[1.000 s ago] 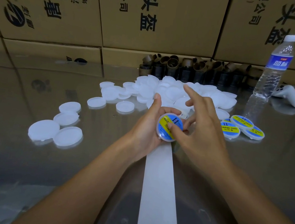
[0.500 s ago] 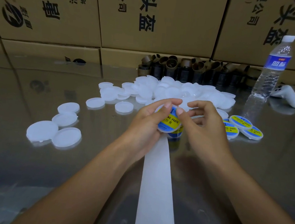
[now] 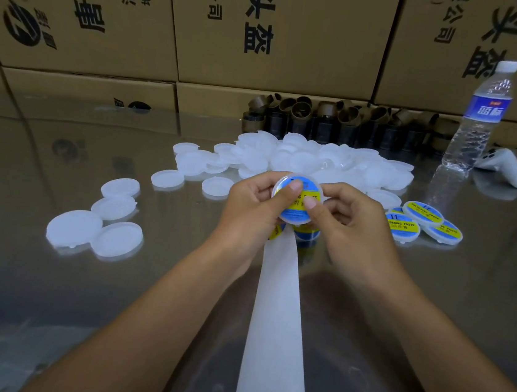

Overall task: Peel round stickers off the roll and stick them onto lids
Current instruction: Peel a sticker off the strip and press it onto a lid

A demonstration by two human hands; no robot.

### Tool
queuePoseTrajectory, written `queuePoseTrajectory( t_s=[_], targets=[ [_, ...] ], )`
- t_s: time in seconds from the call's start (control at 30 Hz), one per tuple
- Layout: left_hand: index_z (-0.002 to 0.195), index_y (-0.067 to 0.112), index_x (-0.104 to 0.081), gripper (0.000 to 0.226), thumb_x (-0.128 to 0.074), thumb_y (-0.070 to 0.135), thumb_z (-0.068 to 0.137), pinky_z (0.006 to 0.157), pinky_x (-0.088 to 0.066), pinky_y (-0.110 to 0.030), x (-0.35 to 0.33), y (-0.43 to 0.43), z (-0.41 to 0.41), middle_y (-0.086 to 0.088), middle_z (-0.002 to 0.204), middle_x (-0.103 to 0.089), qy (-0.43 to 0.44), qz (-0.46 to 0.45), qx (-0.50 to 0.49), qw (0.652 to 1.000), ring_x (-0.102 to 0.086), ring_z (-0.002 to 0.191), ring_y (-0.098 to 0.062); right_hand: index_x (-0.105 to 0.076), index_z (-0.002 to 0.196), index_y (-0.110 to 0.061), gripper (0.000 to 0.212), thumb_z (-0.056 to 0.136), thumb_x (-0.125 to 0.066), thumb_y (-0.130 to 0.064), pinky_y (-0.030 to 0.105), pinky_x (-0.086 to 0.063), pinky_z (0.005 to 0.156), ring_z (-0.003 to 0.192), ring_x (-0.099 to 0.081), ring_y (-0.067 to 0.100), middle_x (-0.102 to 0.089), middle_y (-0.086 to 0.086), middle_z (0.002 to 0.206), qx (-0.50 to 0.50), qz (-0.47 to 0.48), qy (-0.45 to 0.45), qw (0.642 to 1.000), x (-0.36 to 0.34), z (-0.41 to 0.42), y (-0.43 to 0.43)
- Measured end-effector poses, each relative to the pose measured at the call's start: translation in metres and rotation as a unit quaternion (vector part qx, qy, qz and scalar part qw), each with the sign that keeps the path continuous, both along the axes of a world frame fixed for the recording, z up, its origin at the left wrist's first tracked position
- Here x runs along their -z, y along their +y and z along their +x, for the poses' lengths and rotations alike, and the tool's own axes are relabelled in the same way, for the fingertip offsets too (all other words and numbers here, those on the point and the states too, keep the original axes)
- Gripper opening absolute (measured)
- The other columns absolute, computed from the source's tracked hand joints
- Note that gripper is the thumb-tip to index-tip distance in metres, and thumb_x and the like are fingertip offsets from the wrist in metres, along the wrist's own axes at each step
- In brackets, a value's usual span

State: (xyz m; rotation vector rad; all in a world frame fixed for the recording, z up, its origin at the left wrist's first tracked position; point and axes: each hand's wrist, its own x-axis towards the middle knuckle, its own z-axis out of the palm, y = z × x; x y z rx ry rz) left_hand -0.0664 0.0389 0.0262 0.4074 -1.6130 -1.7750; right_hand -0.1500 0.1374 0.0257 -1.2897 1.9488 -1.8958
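Head view | left hand point(image 3: 249, 207) and right hand point(image 3: 355, 227) are together gripping one stickered lid point(image 3: 308, 183), thumbs pressing its label, just above the backing strip point(image 3: 276, 310)'s far end | finished lids point(image 3: 423, 221) are lying right of the strip, nearer the right hand, so set-down is likely falling to it

Sticker point(image 3: 296, 214) on the lid point(image 3: 298, 176) is blue with a yellow band and dark lettering, same as the labelled lids point(image 3: 422, 214). Plain lids point(image 3: 318, 164) are milky white, backing strip point(image 3: 279, 311) white, boxes point(image 3: 285, 37) tan with black print, bottle point(image 3: 483, 108) label blue.
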Motion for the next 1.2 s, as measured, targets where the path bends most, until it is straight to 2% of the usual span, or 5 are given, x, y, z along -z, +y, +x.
queuePoseTrajectory(
  t_s=[0.13,0.33,0.53,1.03,1.2],
  targets=[
    [0.104,0.012,-0.067,0.017,-0.062,0.019,0.090,0.094,-0.051,-0.048,0.001,0.001,-0.001,-0.016,0.104,-0.071,0.007,-0.002,0.015,1.000,-0.068,0.097,-0.033,-0.063,0.087,-0.023,0.007,0.089,-0.063,-0.017,0.038,-0.053,0.072,0.074,-0.066,0.028,-0.068,0.007,0.071,0.014,-0.013,0.003,1.000,-0.001,0.000,0.000],
    [0.100,0.015,-0.065,0.011,-0.061,0.011,0.090,0.063,-0.052,-0.019,0.004,-0.001,-0.003,0.003,0.078,-0.073,0.013,-0.030,0.035,0.999,-0.066,0.064,-0.007,-0.057,0.089,-0.030,0.011,0.090,-0.061,-0.019,0.023,-0.050,0.064,0.068,-0.064,0.016,-0.065,0.002,0.068,0.031,-0.044,-0.029,0.998,-0.002,-0.001,0.000],
    [0.107,0.012,-0.065,0.017,-0.062,0.013,0.090,0.082,-0.055,-0.036,0.004,0.000,-0.004,-0.009,0.096,-0.074,0.023,-0.024,0.023,0.999,-0.069,0.082,-0.019,-0.055,0.092,-0.034,0.022,0.088,-0.064,-0.015,0.025,-0.052,0.066,0.069,-0.066,0.017,-0.066,-0.002,0.066,0.017,-0.034,0.000,0.999,-0.003,0.001,0.000],
    [0.111,0.015,-0.063,0.028,-0.064,0.002,0.087,0.074,-0.055,-0.022,0.004,0.001,-0.005,-0.003,0.094,-0.072,0.008,-0.038,0.019,0.999,-0.069,0.079,-0.009,-0.054,0.096,-0.034,0.030,0.088,-0.062,-0.006,0.012,-0.048,0.059,0.063,-0.065,0.005,-0.067,-0.004,0.063,0.020,-0.047,-0.041,0.998,-0.002,-0.003,0.000],
    [0.101,0.026,-0.065,0.026,-0.062,0.004,0.088,0.077,-0.055,-0.028,0.005,-0.006,-0.004,0.004,0.084,-0.067,0.003,0.006,-0.022,1.000,-0.066,0.070,-0.011,-0.055,0.108,-0.040,0.036,0.094,-0.051,-0.007,0.016,-0.046,0.061,0.058,-0.059,0.001,-0.061,-0.003,0.077,0.156,-0.077,-0.061,0.983,0.001,-0.029,0.004]
  ],
)
